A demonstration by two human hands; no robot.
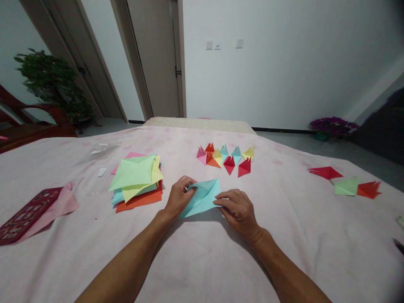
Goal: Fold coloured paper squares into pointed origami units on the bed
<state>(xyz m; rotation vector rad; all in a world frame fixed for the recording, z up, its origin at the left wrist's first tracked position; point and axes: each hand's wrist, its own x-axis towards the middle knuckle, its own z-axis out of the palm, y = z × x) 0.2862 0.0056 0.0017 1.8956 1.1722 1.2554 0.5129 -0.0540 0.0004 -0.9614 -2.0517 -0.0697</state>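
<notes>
A light blue sheet of origami paper (203,197), partly folded and creased, is held just over the table between both hands. My left hand (180,194) pinches its left edge between thumb and fingers. At the right edge, my right hand (237,209) grips the paper with thumb and fingertips. Beyond the hands stands a group of several small folded paper cranes (229,162) in red, orange, yellow, blue and pink. To the left lies a loose stack of coloured paper (135,172), light green on top.
The table wears a pale pink cloth (202,261). Farther right lie a red folded piece (326,172), a green one (346,186) and an orange one (368,190). A dark red patterned packet (30,213) rests at left, near a clear plastic bag (105,150).
</notes>
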